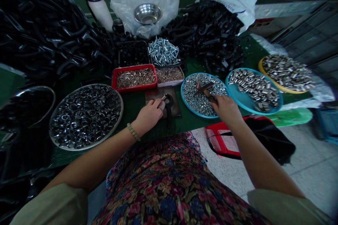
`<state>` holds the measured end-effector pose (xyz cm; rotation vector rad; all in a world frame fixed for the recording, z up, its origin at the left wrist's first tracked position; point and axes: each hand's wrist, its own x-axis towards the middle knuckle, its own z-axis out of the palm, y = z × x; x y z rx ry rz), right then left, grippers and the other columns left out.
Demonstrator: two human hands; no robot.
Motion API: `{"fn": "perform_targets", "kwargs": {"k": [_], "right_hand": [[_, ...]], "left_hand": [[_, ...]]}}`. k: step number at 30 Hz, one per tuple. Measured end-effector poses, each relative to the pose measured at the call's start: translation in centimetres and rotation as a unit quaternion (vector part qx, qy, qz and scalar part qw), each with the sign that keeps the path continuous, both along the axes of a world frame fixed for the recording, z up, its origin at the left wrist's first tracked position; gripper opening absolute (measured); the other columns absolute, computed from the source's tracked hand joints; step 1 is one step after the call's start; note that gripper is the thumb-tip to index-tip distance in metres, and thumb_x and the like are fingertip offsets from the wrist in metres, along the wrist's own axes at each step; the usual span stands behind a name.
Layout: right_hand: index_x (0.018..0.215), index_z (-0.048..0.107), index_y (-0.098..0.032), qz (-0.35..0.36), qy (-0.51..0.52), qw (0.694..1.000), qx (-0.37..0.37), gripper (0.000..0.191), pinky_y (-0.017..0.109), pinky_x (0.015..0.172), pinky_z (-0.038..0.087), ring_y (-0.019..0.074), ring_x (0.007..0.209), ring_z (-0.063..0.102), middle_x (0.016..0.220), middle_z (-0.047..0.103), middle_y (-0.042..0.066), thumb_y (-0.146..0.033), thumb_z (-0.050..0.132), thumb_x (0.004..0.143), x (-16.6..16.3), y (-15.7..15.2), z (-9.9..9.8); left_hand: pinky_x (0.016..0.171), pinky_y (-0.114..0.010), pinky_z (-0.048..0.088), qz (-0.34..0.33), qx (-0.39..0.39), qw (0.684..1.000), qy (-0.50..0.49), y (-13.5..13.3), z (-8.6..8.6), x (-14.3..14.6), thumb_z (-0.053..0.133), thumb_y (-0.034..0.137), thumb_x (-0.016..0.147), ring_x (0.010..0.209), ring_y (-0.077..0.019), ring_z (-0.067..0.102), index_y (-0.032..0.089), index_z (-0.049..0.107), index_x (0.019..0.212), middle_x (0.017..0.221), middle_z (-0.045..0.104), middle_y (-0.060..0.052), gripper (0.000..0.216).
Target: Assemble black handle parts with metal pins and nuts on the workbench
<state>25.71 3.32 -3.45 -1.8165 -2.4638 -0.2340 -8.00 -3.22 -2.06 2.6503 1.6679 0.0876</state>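
Observation:
My left hand (150, 114) is closed, pinching a small metal piece against a black handle part (168, 107) that lies on a dark metal block (175, 102) at the table's front edge. My right hand (224, 108) is closed around the wooden handle of a small hammer (205, 89). The hammer head hovers over a blue plate of small silver nuts (194, 102). A bead bracelet sits on my left wrist.
A round tray of dark rings (86, 115) lies left. A red tray of pins (135, 78), a white tray (169, 76) and a box of silver bolts (163, 52) sit behind. Blue (253, 89) and yellow (287, 72) plates hold metal sleeves. Black parts are piled behind (208, 31).

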Motion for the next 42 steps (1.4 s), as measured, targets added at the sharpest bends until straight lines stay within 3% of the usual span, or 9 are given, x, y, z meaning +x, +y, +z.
{"fn": "perform_targets", "kwargs": {"k": [5, 10, 13, 17, 21, 32, 34, 38, 42], "right_hand": [[0.129, 0.049, -0.011, 0.009, 0.092, 0.996, -0.006, 0.041, 0.043, 0.071, 0.053, 0.0303, 0.09, 0.065, 0.109, 0.064, 0.021, -0.025, 0.037, 0.093, -3.7, -1.2, 1.3], [0.135, 0.044, -0.022, 0.137, 0.253, 0.949, -0.129, 0.04, 0.038, 0.081, 0.054, 0.0252, 0.1, 0.067, 0.119, 0.066, 0.011, -0.027, 0.036, 0.096, -10.7, -2.5, 3.9], [0.139, 0.04, -0.023, 0.141, 0.279, 0.941, -0.131, 0.043, 0.036, 0.085, 0.053, 0.0242, 0.106, 0.066, 0.124, 0.064, 0.009, -0.026, 0.035, 0.097, -13.2, -2.5, 5.0], [0.132, 0.047, -0.018, 0.109, 0.228, 0.95, -0.183, 0.039, 0.038, 0.075, 0.054, 0.0269, 0.089, 0.07, 0.11, 0.07, 0.013, -0.025, 0.035, 0.096, -14.0, -2.1, 5.3], [0.136, 0.043, -0.021, 0.111, 0.258, 0.949, -0.143, 0.041, 0.038, 0.082, 0.053, 0.026, 0.1, 0.068, 0.122, 0.065, 0.012, -0.026, 0.035, 0.097, -14.1, -2.2, 5.4], [0.131, 0.048, -0.019, 0.11, 0.238, 0.945, -0.196, 0.038, 0.037, 0.075, 0.054, 0.0265, 0.086, 0.07, 0.103, 0.072, 0.01, -0.028, 0.035, 0.096, -14.0, -2.5, 5.1], [0.133, 0.047, -0.021, 0.115, 0.27, 0.941, -0.168, 0.04, 0.037, 0.08, 0.053, 0.0256, 0.096, 0.069, 0.114, 0.069, 0.01, -0.029, 0.035, 0.096, -13.8, -3.2, 5.3], [0.135, 0.045, -0.019, 0.118, 0.278, 0.939, -0.164, 0.041, 0.038, 0.08, 0.054, 0.0261, 0.097, 0.069, 0.115, 0.068, 0.013, -0.028, 0.036, 0.096, -13.8, -4.9, 5.3], [0.13, 0.049, -0.018, 0.12, 0.23, 0.939, -0.227, 0.037, 0.039, 0.075, 0.055, 0.0269, 0.088, 0.071, 0.106, 0.071, 0.012, -0.026, 0.037, 0.095, -13.8, -5.3, 4.8]], "left_hand": [[0.082, -0.034, 0.05, 0.027, -0.032, 0.999, -0.022, -0.5, -0.3, 0.0, 0.04, 0.022, 0.095, 0.093, -0.0215, 0.056, 0.014, 0.048, 0.128, 0.115, 0.054, -0.012, 0.035], [0.077, -0.033, 0.05, 0.048, -0.049, 0.996, -0.055, -0.5, -0.5, 0.0, 0.042, 0.023, 0.094, 0.089, -0.022, 0.055, 0.016, 0.051, 0.121, 0.105, 0.056, -0.01, 0.03], [0.077, -0.033, 0.05, 0.041, -0.05, 0.995, -0.071, -0.5, -0.7, -0.1, 0.044, 0.022, 0.093, 0.089, -0.0219, 0.055, 0.016, 0.052, 0.12, 0.105, 0.056, -0.01, 0.028], [0.079, -0.032, 0.049, 0.037, -0.04, 0.995, -0.088, -0.5, -0.9, -0.2, 0.046, 0.02, 0.092, 0.09, -0.021, 0.055, 0.018, 0.052, 0.119, 0.108, 0.056, -0.009, 0.027], [0.079, -0.032, 0.049, 0.038, -0.051, 0.993, -0.094, -0.6, -0.8, -0.3, 0.046, 0.022, 0.093, 0.092, -0.0211, 0.055, 0.018, 0.052, 0.118, 0.108, 0.057, -0.009, 0.026], [0.079, -0.031, 0.05, 0.07, -0.068, 0.987, -0.125, -0.8, -0.9, -0.1, 0.047, 0.021, 0.091, 0.091, -0.0206, 0.058, 0.018, 0.056, 0.112, 0.104, 0.058, -0.009, 0.023], [0.079, -0.031, 0.05, 0.088, -0.075, 0.979, -0.17, -0.8, -0.5, -0.9, 0.047, 0.025, 0.092, 0.088, -0.0198, 0.06, 0.018, 0.055, 0.115, 0.102, 0.059, -0.009, 0.026], [0.089, -0.031, 0.046, 0.144, 0.017, 0.95, -0.278, 3.1, 1.6, -3.5, 0.04, 0.031, 0.096, 0.099, -0.0195, 0.058, 0.016, 0.052, 0.125, 0.11, 0.062, -0.01, 0.035], [0.092, -0.04, 0.04, 0.132, 0.025, 0.978, -0.162, 11.0, 3.1, -2.9, 0.041, 0.026, 0.093, 0.102, -0.0255, 0.055, 0.017, 0.067, 0.102, 0.104, 0.067, -0.011, 0.029]]}}
